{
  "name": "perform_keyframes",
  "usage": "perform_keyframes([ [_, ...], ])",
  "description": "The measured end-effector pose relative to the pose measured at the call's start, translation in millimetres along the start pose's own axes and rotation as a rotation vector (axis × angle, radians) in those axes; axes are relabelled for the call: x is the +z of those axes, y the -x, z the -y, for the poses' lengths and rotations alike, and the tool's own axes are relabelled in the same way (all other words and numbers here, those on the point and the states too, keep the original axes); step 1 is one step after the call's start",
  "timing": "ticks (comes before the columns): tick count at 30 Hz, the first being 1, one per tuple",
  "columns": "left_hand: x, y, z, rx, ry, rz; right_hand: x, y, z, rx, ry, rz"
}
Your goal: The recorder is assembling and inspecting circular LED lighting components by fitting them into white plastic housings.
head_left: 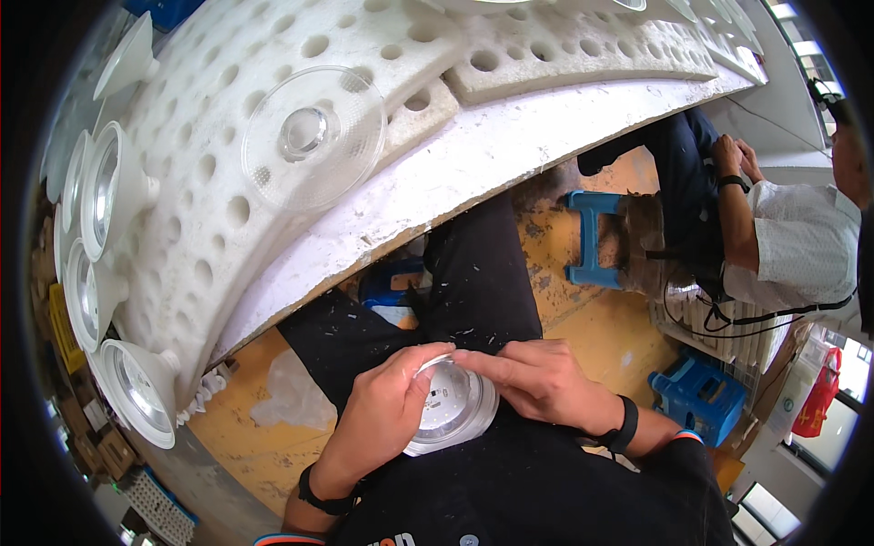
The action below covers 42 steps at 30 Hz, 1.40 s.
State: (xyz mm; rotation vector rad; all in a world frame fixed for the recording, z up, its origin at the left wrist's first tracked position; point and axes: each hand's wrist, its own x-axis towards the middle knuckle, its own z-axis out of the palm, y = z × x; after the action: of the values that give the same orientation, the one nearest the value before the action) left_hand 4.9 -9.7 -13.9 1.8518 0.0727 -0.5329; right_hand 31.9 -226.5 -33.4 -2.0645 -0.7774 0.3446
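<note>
A round white LED lamp with a small circuit board and a clear outer rim is held above my lap. My left hand wraps around its left side, with the thumb against the rim. At the top of that rim my right hand touches the edge with its index finger stretched along it. Its other fingers are curled by the lamp's right side. A thin pale strip or ring edge shows between the fingertips of both hands; its exact kind cannot be made out.
Ahead is a white table bearing perforated foam boards. On the foam sit a clear ribbed lampshade and, along the left, several reflector lamps. A person sits at right near a blue stool and blue crate.
</note>
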Motion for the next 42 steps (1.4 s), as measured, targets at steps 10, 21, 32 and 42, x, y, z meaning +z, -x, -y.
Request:
perform_keyframes([
  [10,0.2,5.6,-6.3,-0.039,-0.016,-0.026,-11.1,12.1,7.1,0.064,0.157,0.026],
  [21,6.7,2.5,-11.4,0.023,-0.085,0.031,-39.6,-18.0,29.4,-0.045,0.287,0.267],
  [32,7.0,1.0,-8.2,0.015,-0.079,0.035,-43.7,-24.5,27.3,-0.054,0.276,0.337],
  [42,4.7,-0.8,-2.1,-0.031,-0.024,0.027,-28.4,-29.3,24.9,-0.082,0.196,0.261],
])
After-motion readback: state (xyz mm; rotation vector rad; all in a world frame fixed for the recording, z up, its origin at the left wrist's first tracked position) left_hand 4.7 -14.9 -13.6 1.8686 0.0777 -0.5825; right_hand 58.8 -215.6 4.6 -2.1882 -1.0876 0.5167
